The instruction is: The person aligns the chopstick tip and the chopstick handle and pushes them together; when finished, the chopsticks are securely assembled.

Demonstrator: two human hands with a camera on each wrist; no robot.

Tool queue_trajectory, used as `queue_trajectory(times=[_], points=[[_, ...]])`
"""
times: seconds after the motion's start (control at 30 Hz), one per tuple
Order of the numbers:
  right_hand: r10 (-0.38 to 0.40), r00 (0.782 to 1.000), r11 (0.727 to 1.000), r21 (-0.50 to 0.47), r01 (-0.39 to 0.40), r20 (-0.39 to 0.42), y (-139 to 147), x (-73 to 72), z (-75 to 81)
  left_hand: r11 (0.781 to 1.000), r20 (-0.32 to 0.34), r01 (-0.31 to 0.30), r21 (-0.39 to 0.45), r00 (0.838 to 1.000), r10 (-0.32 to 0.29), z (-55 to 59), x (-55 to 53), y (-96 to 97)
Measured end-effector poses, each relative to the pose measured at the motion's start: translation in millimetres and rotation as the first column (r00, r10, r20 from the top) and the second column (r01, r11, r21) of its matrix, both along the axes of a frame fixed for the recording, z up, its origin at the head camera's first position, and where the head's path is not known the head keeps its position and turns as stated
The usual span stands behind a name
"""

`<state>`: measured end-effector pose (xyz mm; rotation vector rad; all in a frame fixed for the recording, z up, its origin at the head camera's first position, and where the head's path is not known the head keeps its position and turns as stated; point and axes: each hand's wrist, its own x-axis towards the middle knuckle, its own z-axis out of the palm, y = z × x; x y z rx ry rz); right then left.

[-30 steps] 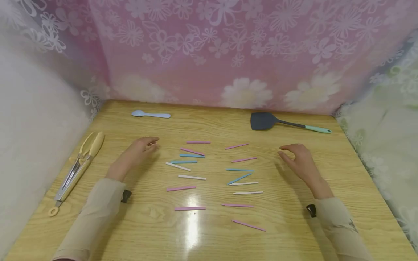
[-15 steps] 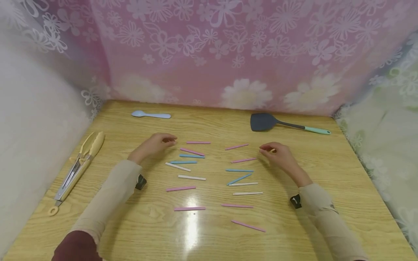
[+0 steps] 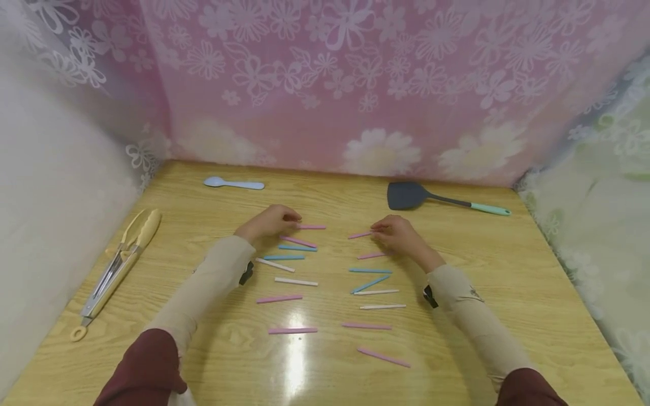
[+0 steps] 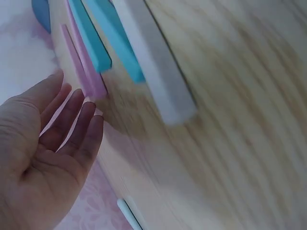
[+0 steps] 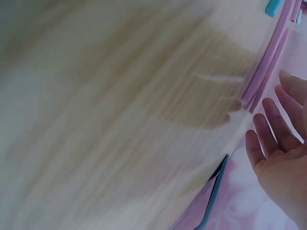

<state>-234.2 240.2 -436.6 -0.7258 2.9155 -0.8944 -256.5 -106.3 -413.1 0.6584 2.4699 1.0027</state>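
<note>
Near the back of the table, my left hand (image 3: 274, 220) is at the left end of the farthest pink stick (image 3: 312, 227) in the left column. In the left wrist view its fingers are loosely bent, with thumb and fingers apart beside the stick ends. My right hand (image 3: 398, 232) is at the right end of the farthest pink stick (image 3: 359, 235) in the right column. The right wrist view shows those fingers spread and relaxed beside the pink sticks (image 5: 268, 57). Whether fingertips touch the sticks is hard to tell.
Blue sticks (image 3: 284, 257), white sticks (image 3: 296, 281) and more pink sticks (image 3: 293, 331) lie in two columns. A light blue spoon (image 3: 233, 184) and a dark spatula (image 3: 408, 195) lie at the back. Tongs (image 3: 119, 265) lie at the left. A floral cloth (image 3: 304, 113) hangs behind.
Both hands have moved inward over the table, the left rightward and the right leftward, up to the ends of the farthest pink sticks. The sticks look unmoved.
</note>
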Motion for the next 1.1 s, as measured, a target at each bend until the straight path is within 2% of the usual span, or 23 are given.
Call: queue_trajectory(times=[0.13, 0.23, 0.53, 0.67, 0.87, 1.1], points=[[0.035, 0.999, 0.999, 0.021, -0.034, -0.004, -8.8, -1.7, -3.6, 0.999, 0.001, 0.032, -0.023, 0.999, -0.032, -4.4, -1.5, 9.2], [0.037, 0.999, 0.999, 0.03, -0.038, 0.02, -13.8, -1.2, -3.1, 0.996, -0.041, 0.062, -0.06, 0.997, -0.065, -7.7, -2.5, 12.5], [0.021, 0.998, 0.998, 0.063, -0.025, 0.062, -18.6, 1.2, 1.3, 0.993, -0.108, 0.081, -0.08, 0.99, -0.09, -11.9, -3.0, 13.2], [-0.015, 0.996, 1.0, 0.011, 0.015, 0.083, -20.0, 9.3, 8.0, 0.998, -0.116, 0.061, -0.022, 0.991, -0.063, -6.5, 5.0, 12.2], [-0.044, 0.997, 0.987, -0.155, 0.053, 0.057, -25.9, 32.1, 30.3, 0.993, -0.111, 0.011, 0.117, 0.994, 0.002, 7.1, 24.4, 10.8], [-0.037, 0.997, 0.967, -0.249, 0.052, 0.066, -34.0, 48.1, 48.3, 0.975, -0.154, 0.029, 0.221, 0.988, 0.006, 22.1, 40.9, 15.0]])
